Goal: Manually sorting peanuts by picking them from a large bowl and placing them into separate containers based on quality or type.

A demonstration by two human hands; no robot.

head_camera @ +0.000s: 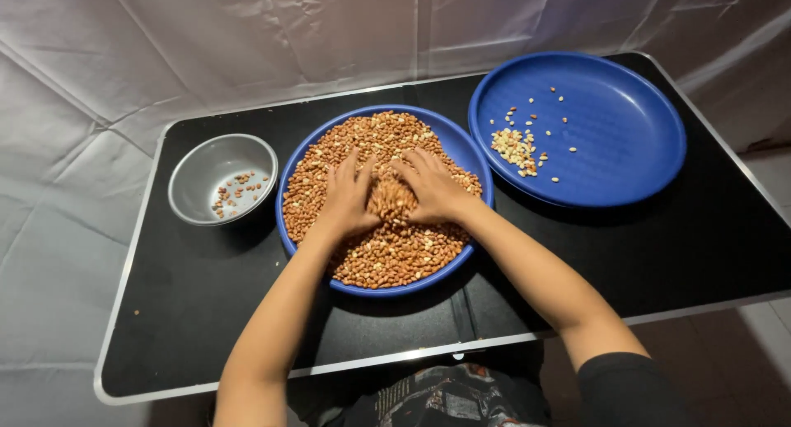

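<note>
L hand [348, 198]: lying palm-down on peanuts [387, 254], fingers spread – gripping nothing.
R hand [430, 188]: pressing flat on the same heap, unclenched, heaping nuts btwn both hands.
Peanuts: filling centre blue plate [290, 229].
Bowl [221, 178]: grey, sitting left w/ few nuts.
2nd blue plate [626, 130]: lying right – holding pale pieces [515, 147].
Table [206, 312]: black.

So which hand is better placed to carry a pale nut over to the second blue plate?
Probably the right hand: it lies in the nuts on the side nearer the second blue plate. The left hand faces the grey bowl.
</note>
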